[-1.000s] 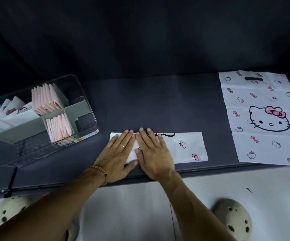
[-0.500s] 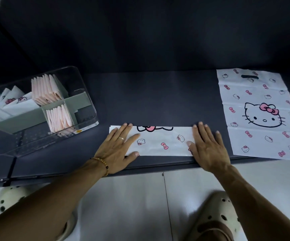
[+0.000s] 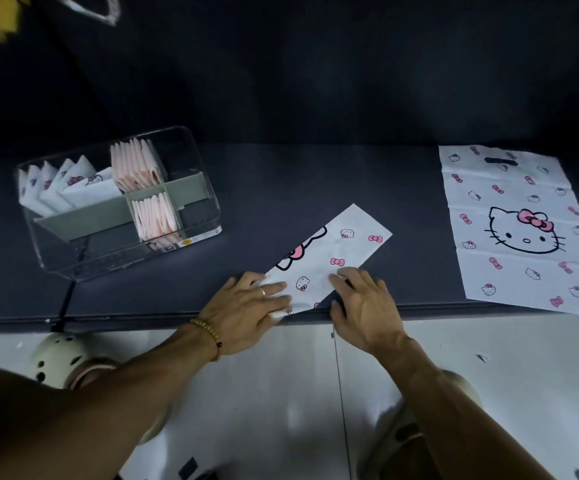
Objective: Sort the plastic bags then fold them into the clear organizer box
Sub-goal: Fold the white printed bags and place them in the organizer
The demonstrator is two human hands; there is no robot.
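A white cat-print plastic bag folded into a long strip [image 3: 336, 252] lies slanted on the dark table, its far end pointing up and right. My left hand [image 3: 246, 306] rests flat on the strip's near left corner at the table's front edge. My right hand [image 3: 364, 303] lies on the strip's near right edge with fingers spread. The clear organizer box [image 3: 198, 233] stands at the left, holding folded white cat-print bags [image 3: 63, 188] in its left compartment and folded pink bags [image 3: 139, 164] in two right compartments.
An unfolded cat-print bag [image 3: 520, 226] lies flat at the table's right end. The table's front edge [image 3: 142, 317] runs just under my hands. Below it are white floor tiles and two cream perforated clogs [image 3: 63, 358].
The strip lay parallel to the front edge; now it is turned diagonally. My right hand came back from the strip's right end to its near part, close to my left hand.
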